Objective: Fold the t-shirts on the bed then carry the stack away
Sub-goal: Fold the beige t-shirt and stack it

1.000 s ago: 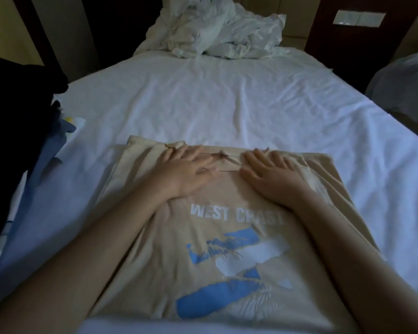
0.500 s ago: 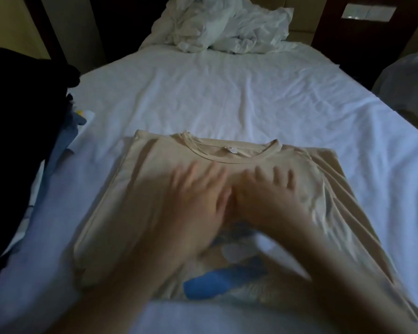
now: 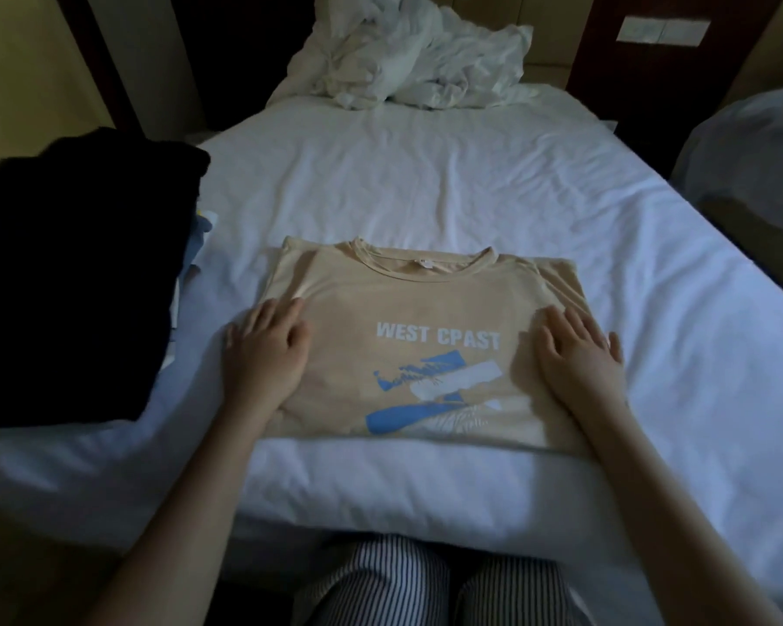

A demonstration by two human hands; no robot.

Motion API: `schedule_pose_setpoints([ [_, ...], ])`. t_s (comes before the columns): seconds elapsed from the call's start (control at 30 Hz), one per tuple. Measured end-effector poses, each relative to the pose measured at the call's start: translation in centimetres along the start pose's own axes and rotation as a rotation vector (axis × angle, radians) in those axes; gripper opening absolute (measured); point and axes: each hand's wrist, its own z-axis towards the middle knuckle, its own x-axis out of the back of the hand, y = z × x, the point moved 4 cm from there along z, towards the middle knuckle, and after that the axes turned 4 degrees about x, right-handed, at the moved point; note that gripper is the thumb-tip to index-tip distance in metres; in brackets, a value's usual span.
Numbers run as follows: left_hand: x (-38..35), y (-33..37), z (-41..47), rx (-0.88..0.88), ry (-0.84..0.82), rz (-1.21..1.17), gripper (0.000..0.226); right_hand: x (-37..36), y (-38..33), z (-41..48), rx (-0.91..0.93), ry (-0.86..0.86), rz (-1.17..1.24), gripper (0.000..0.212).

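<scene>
The folded beige t-shirt point(image 3: 407, 305) lies flat on the white bed point(image 3: 426, 173), close to its near edge, collar away from the person and the "WEST CPAST" print facing up. The left hand point(image 3: 263, 354) rests flat on the shirt's left edge and the right hand point(image 3: 575, 354) flat on its right edge. On both hands the fingers are straight and spread, pressing the cloth down and grasping nothing.

The shirt looks like thin, soft jersey: light, limp and quick to lose its shape, with no stiffness to hold a fold once lifted. Pinched at one corner it would probably sag open. The safer hold is likely along both side edges at once, fingers slid under and thumbs on top, so the layers stay together — or a palm beneath the middle when it goes to a stack.

A second ago the two hands lay side by side at the collar, covering it. Half a second ago they were sweeping over the chest. Now they have parted to the sides, leaving collar and print bare.

A dark pile of clothes point(image 3: 78, 273) sits to the left, just beside the shirt, and crumpled white bedding point(image 3: 417, 61) lies at the far end
</scene>
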Motion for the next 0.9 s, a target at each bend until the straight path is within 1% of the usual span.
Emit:
schedule_pose_setpoints([
  [0.03,0.9,0.2,-0.5,-0.001,0.030,-0.030,0.052,0.6,-0.1,-0.8,-0.011,0.054,0.010,0.049],
  [0.07,1.5,-0.1,-1.3,0.042,0.038,-0.047,0.053,1.2,-0.2,-2.0,-0.010,0.097,0.013,0.050],
  [0.13,1.9,-1.4,-3.6,0.174,0.008,-0.046,0.050,1.8,-0.2,-5.0,0.057,0.100,0.016,0.061],
  [0.17,1.8,-2.0,-4.9,0.195,0.016,-0.006,0.052,1.7,-0.2,-6.6,0.117,0.046,-0.011,0.067],
  [0.2,1.7,-2.2,-6.1,0.188,0.031,0.036,0.053,1.3,-0.1,-8.0,0.163,-0.028,-0.069,0.067],
  [0.23,1.5,-2.4,-6.9,0.166,0.054,0.055,0.055,0.9,0.4,-8.8,0.177,-0.087,-0.121,0.061],
  [0.3,1.7,-2.6,-7.6,0.142,0.114,0.057,0.058,1.0,1.6,-9.0,0.132,-0.163,-0.140,0.051],
  [0.33,1.9,-2.6,-7.7,0.146,0.103,0.049,0.058,1.2,2.1,-8.9,0.104,-0.191,-0.129,0.051],
  [0.43,1.9,-2.3,-7.8,0.181,-0.011,0.053,0.058,1.7,1.6,-9.4,0.034,-0.248,-0.148,0.049],
  [0.47,2.1,-2.0,-7.8,0.190,-0.038,0.048,0.057,1.8,0.9,-10.0,0.030,-0.210,-0.146,0.049],
  [0.5,2.4,-1.5,-7.8,0.196,-0.068,0.046,0.056,2.0,-0.2,-11.0,0.049,-0.124,-0.094,0.048],
  [0.53,2.7,-0.9,-7.6,0.183,-0.094,0.057,0.055,2.4,-1.6,-12.3,0.078,-0.006,0.021,0.045],
  [0.57,3.1,0.1,-7.4,0.147,-0.111,0.091,0.057,2.7,-3.1,-13.6,0.090,0.082,0.189,0.039],
  [0.6,3.5,1.3,-7.1,0.100,-0.131,0.129,0.060,3.0,-4.8,-15.0,0.069,0.095,0.393,0.027],
  [0.63,3.8,2.7,-6.8,0.046,-0.151,0.151,0.061,2.8,-6.4,-16.1,-0.020,0.020,0.608,0.015],
  [0.67,3.9,4.1,-6.3,-0.005,-0.171,0.150,0.061,2.3,-7.9,-17.0,-0.161,-0.113,0.862,0.009],
  [0.7,3.9,5.7,-5.7,-0.060,-0.192,0.133,0.058,1.5,-9.3,-17.6,-0.330,-0.241,1.138,0.010],
  [0.73,3.5,7.1,-5.0,-0.125,-0.213,0.108,0.055,0.7,-10.8,-17.9,-0.509,-0.362,1.417,0.016],
  [0.77,3.0,8.5,-4.4,-0.189,-0.243,0.082,0.054,0.2,-12.2,-17.9,-0.655,-0.434,1.669,0.029],
  [0.8,2.2,9.6,-3.8,-0.242,-0.284,0.066,0.055,0.0,-13.2,-17.6,-0.762,-0.465,1.834,0.039],
  [0.83,1.4,10.6,-3.1,-0.280,-0.334,0.060,0.059,-0.2,-13.7,-16.9,-0.818,-0.447,1.917,0.035],
  [0.9,0.0,11.6,-1.5,-0.303,-0.419,0.087,0.064,-1.0,-13.9,-15.6,-0.852,-0.369,1.937,0.014],
])
